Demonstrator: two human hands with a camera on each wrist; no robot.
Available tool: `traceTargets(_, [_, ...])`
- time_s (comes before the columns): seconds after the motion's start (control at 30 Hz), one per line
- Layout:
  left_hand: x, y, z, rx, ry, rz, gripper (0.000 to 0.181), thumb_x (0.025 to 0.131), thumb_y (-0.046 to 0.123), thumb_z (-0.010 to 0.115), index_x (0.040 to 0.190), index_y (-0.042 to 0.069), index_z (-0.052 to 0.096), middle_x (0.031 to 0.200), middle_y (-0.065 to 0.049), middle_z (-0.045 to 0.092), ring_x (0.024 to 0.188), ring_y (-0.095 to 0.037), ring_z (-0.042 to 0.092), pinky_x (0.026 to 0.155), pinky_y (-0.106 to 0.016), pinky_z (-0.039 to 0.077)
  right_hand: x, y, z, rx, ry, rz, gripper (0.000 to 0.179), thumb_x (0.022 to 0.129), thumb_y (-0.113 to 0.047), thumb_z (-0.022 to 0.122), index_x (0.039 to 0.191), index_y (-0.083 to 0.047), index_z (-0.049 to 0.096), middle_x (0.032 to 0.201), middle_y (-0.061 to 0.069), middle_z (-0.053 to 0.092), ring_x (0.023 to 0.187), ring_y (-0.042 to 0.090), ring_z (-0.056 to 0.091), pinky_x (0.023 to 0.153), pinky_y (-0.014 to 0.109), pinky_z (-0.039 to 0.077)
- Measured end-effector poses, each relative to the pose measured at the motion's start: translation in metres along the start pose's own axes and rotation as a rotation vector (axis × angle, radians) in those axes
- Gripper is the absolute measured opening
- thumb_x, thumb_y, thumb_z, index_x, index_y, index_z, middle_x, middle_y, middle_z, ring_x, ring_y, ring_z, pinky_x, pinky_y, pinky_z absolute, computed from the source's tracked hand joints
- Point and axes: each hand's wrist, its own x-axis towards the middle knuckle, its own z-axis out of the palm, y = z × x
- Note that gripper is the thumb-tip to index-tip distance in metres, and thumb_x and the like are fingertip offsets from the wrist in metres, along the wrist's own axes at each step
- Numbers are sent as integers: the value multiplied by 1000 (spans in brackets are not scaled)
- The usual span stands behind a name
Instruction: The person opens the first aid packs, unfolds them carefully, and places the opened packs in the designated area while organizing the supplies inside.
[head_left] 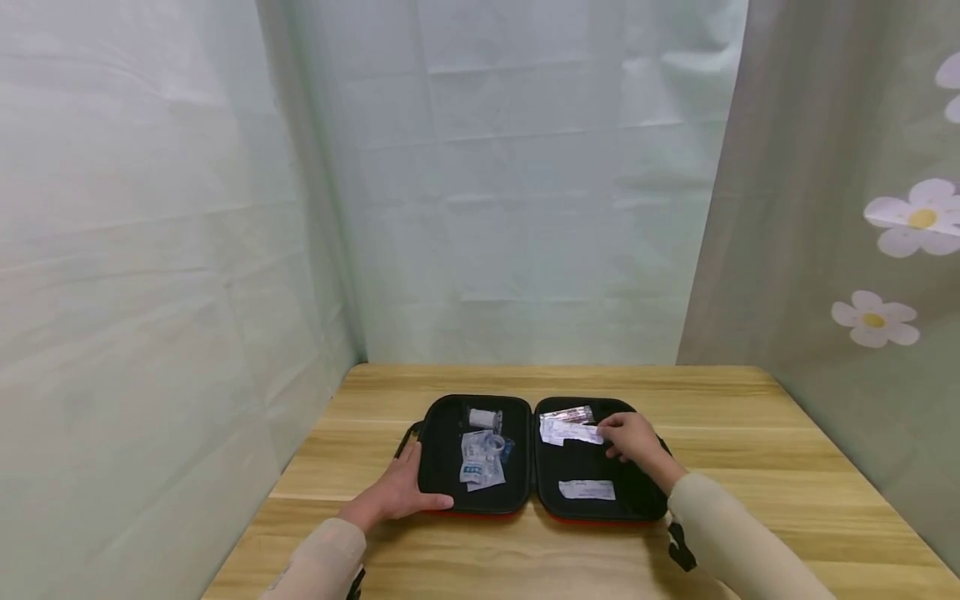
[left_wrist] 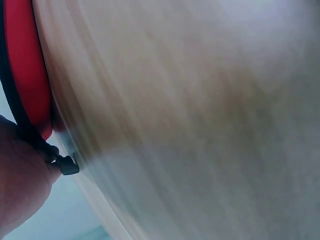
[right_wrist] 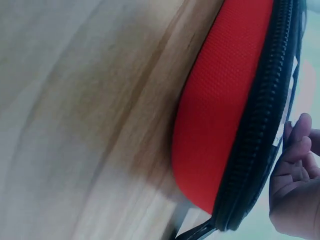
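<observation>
An open first-aid case [head_left: 474, 510] with black insides and a red shell lies flat on the table. My left hand [head_left: 397, 492] rests at its left front corner, thumb along the front edge and fingers spread by the left side. Over the right half, my right hand [head_left: 632, 437] pinches the end of a white printed paper packet [head_left: 573, 432] between thumb and fingertips. A similar white packet [head_left: 587, 490] lies lower in that half, and a shiny silvery-red packet [head_left: 567, 415] lies behind. In the right wrist view, the red shell [right_wrist: 220, 100] hides most of the packet.
The left half holds a white roll [head_left: 484, 418], a clear tape ring [head_left: 495, 443] and several small packets [head_left: 472, 467]. Wooden table [head_left: 757, 467] surrounds the case. Pale curtains [head_left: 525, 208] hang behind and at both sides.
</observation>
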Motion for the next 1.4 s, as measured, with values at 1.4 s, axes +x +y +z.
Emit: traceTargets(1.4, [-1,2,-1,2,-2,-23,133,68,64,82,155,-8,11,160,-30,12,143,-52,18,113,-61,21,-45,42,-71,112,-21,-39,20,94,-2,60,108,12,64,71,11,62,57,21,60,46,26,41])
